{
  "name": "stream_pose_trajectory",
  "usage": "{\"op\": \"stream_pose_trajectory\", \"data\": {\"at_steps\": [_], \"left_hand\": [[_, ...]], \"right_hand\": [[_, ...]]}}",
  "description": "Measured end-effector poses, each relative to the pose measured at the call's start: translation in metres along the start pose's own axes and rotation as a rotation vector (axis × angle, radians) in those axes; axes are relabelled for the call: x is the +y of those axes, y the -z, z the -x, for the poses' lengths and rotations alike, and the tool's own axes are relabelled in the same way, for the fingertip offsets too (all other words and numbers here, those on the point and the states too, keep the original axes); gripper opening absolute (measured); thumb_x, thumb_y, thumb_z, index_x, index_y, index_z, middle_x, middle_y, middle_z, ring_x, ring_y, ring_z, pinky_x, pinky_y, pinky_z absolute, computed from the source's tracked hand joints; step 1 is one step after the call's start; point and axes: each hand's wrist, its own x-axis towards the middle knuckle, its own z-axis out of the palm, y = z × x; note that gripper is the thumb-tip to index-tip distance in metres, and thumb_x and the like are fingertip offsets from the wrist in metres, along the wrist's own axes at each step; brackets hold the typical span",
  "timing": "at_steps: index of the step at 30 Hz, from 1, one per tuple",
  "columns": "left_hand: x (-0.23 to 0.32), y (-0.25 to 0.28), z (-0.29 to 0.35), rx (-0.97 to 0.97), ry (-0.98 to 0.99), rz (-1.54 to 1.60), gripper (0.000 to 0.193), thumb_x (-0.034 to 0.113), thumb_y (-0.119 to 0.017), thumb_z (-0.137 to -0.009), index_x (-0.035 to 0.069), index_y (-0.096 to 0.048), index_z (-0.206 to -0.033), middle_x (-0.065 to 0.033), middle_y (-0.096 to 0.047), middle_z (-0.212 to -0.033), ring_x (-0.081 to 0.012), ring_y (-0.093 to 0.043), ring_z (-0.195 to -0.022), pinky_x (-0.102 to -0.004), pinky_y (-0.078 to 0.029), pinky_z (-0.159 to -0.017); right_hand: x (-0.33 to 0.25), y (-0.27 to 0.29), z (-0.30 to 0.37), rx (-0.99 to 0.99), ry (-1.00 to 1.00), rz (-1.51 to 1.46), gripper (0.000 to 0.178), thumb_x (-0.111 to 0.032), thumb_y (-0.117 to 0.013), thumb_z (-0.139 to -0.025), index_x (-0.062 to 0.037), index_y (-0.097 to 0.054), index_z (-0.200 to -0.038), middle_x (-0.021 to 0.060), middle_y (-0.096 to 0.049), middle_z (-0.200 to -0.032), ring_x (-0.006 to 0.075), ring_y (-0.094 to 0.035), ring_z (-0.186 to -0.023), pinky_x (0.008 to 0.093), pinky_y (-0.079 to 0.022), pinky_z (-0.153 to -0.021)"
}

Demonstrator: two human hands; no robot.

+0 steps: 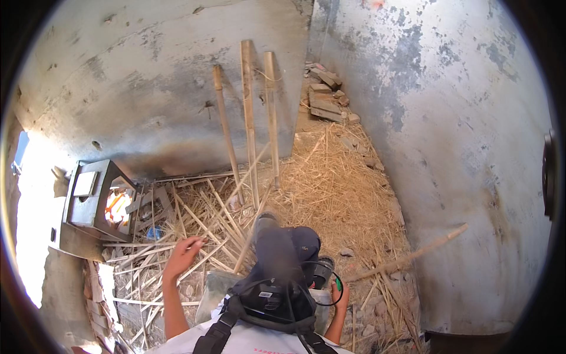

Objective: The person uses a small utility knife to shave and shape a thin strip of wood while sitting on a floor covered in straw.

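Observation:
My left hand [184, 256] is raised over a litter of thin wooden strips [218, 227] on the ground, its fingers stretched out loosely with nothing visible in them. On the other side of my legs [283, 251], my right hand [340, 293] is low by my hip, partly covered by a dark strap or cable. Its fingers look curled around something small with a green part [338, 284], too hidden to name. A long rough stick [413, 252] slants up to the right, close to that hand; whether they touch I cannot tell.
Three upright wooden poles [247, 100] lean against the grey wall [159, 76]. Dry straw [336, 189] covers the ground ahead, with broken bricks [327, 106] beyond it. A dark box [88, 203] with an opening stands at the left. Another worn wall [466, 147] rises on the right.

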Motion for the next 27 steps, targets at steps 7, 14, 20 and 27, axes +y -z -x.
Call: {"op": "stream_pose_trajectory", "data": {"at_steps": [7, 14, 20, 27], "left_hand": [[0.02, -0.069, -0.013, -0.075, -0.256, 0.046, 0.036, 0.017, -0.068, -0.103, 0.002, -0.066, -0.135, -0.0078, -0.071, -0.112, -0.016, -0.066, -0.1, -0.0329, -0.053, -0.092], [0.047, -0.095, -0.027, -0.05, -0.485, 0.048, 0.04, 0.013, -0.069, -0.101, 0.002, -0.063, -0.139, -0.0131, -0.072, -0.119, -0.0189, -0.067, -0.108, -0.0357, -0.052, -0.097], [0.106, -0.127, -0.023, -0.17, -0.589, 0.081, 0.035, 0.013, -0.073, -0.101, 0.002, -0.065, -0.133, -0.008, -0.072, -0.111, -0.016, -0.068, -0.102, -0.0324, -0.054, -0.092], [0.146, -0.145, -0.007, -0.207, -0.731, -0.036, 0.033, 0.013, -0.075, -0.098, 0.002, -0.068, -0.129, -0.008, -0.072, -0.109, -0.015, -0.067, -0.097, -0.03, -0.053, -0.084]], "right_hand": [[-0.053, 0.031, 0.001, -0.075, -0.119, -0.021, 0.033, -0.018, -0.076, -0.094, -0.0018, -0.073, -0.121, 0.0247, -0.075, -0.103, 0.042, -0.073, -0.1, 0.0464, -0.055, -0.087], [-0.052, 0.044, -0.04, 0.126, 0.29, 0.08, 0.035, -0.03, -0.069, -0.101, 0.0015, -0.07, -0.116, 0.0066, -0.068, -0.085, 0.0162, -0.064, -0.077, 0.0346, -0.051, -0.072], [-0.197, 0.101, -0.073, 0.025, 0.09, -0.298, 0.031, -0.026, -0.066, -0.105, -0.0014, -0.07, -0.124, -0.0031, -0.056, -0.085, 0.0072, -0.049, -0.072, 0.0269, -0.043, -0.065], [-0.347, 0.121, -0.053, -0.007, 0.428, -0.641, 0.031, -0.022, -0.064, -0.105, -0.0027, -0.065, -0.129, -0.0047, -0.057, -0.079, 0.0003, -0.04, -0.061, 0.02, -0.029, -0.052]]}}
